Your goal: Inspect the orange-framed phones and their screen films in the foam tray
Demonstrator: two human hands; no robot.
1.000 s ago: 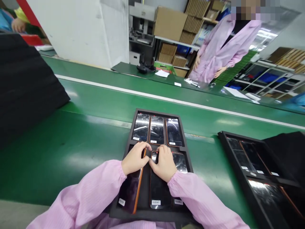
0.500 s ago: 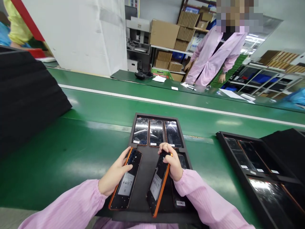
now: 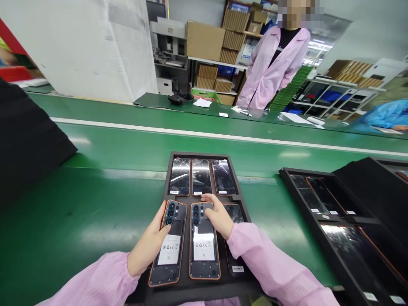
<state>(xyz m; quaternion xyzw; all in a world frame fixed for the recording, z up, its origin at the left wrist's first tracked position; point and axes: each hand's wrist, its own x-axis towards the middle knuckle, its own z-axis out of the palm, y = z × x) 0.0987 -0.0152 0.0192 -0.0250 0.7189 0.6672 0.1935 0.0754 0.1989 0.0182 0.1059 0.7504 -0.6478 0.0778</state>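
Observation:
My left hand (image 3: 147,241) is closed on an orange-edged phone (image 3: 168,250) by its upper left side, thumb beside the camera lenses. A second phone (image 3: 204,246), back up with lenses and a white label showing, is gripped near its top by my right hand (image 3: 219,216). Both phones are over the near half of a black foam tray (image 3: 199,154). Behind them, several phones (image 3: 202,176) lie screen up in the tray's far row. Partly covered by my right hand and sleeve, another phone (image 3: 235,250) rests in the near right slot.
The tray sits on a green bench (image 3: 105,199). To the right is another black tray (image 3: 314,219) of phones with a black sheet (image 3: 366,187) beside it. Stacked black trays (image 3: 28,136) stand at left. Across the bench, a person in a pink coat (image 3: 267,68) stands near shelves.
The phone in my right hand has turned from a tilted, edge-on pose to back up. My left hand still holds its phone, now facing up more squarely. The view has shifted right.

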